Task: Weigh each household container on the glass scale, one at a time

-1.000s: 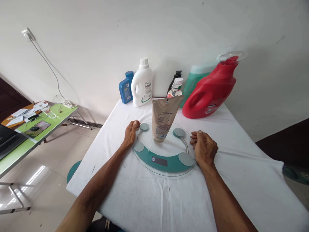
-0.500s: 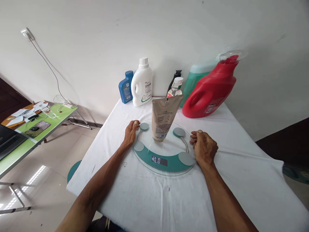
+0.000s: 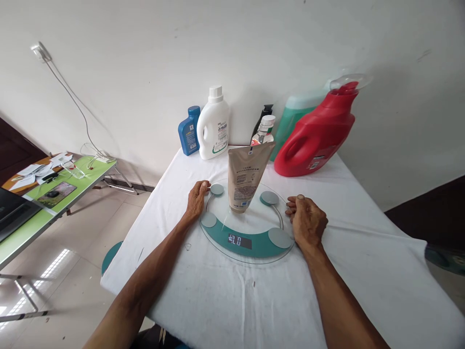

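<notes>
Table [image 3: 363, 271] under white cloth carries a red jug [image 3: 319, 138], white bottle [image 3: 213, 127] and glass scale [image 3: 246, 224]. Tube [image 3: 245, 180] stands cap-down on the scale's middle. Left hand [image 3: 197, 199] lies flat, fingers together, at its left rim; right hand [image 3: 306, 220], fingers curled, empty, touches its right rim.

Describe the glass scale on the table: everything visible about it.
The scale is a round clear-glass platform lying flat on the white-covered table, with a teal crescent, four grey round pads and a lit display. A tan tube stands cap-down on it. The left hand touches its left rim; the right hand rests at its right rim.
</notes>
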A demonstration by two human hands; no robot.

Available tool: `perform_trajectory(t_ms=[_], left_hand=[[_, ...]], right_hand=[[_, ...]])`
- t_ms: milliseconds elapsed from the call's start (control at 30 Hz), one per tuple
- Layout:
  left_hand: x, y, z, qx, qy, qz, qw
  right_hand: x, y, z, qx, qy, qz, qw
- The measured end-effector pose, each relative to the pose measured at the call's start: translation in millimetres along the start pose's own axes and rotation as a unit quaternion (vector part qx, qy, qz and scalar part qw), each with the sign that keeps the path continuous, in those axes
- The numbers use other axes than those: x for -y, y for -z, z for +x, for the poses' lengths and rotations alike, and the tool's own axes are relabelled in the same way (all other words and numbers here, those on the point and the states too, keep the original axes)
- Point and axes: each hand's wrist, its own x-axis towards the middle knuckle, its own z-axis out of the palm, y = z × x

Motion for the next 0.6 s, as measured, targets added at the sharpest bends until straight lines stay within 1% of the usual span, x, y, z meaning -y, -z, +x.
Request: perform_trajectory(t_ms=[100,333,600], left_hand=[[0.0,-0.4,-0.3,0.001,0.001,0.004,1.000],[0.7,0.9,-0.6,0.002,-0.002,0.014,1.000],[3.0,0.1,0.2,0.006,-0.004,0.014,1.000]], right_hand=[[3.5,0.2,-0.8,-0.008,-0.024,0.016,1.000],[7.3,0.7,-1.7,-0.005,-0.028,0.012,1.000],[4.9,0.2,-0.9,-0.007,-0.030,0.018,0.999]])
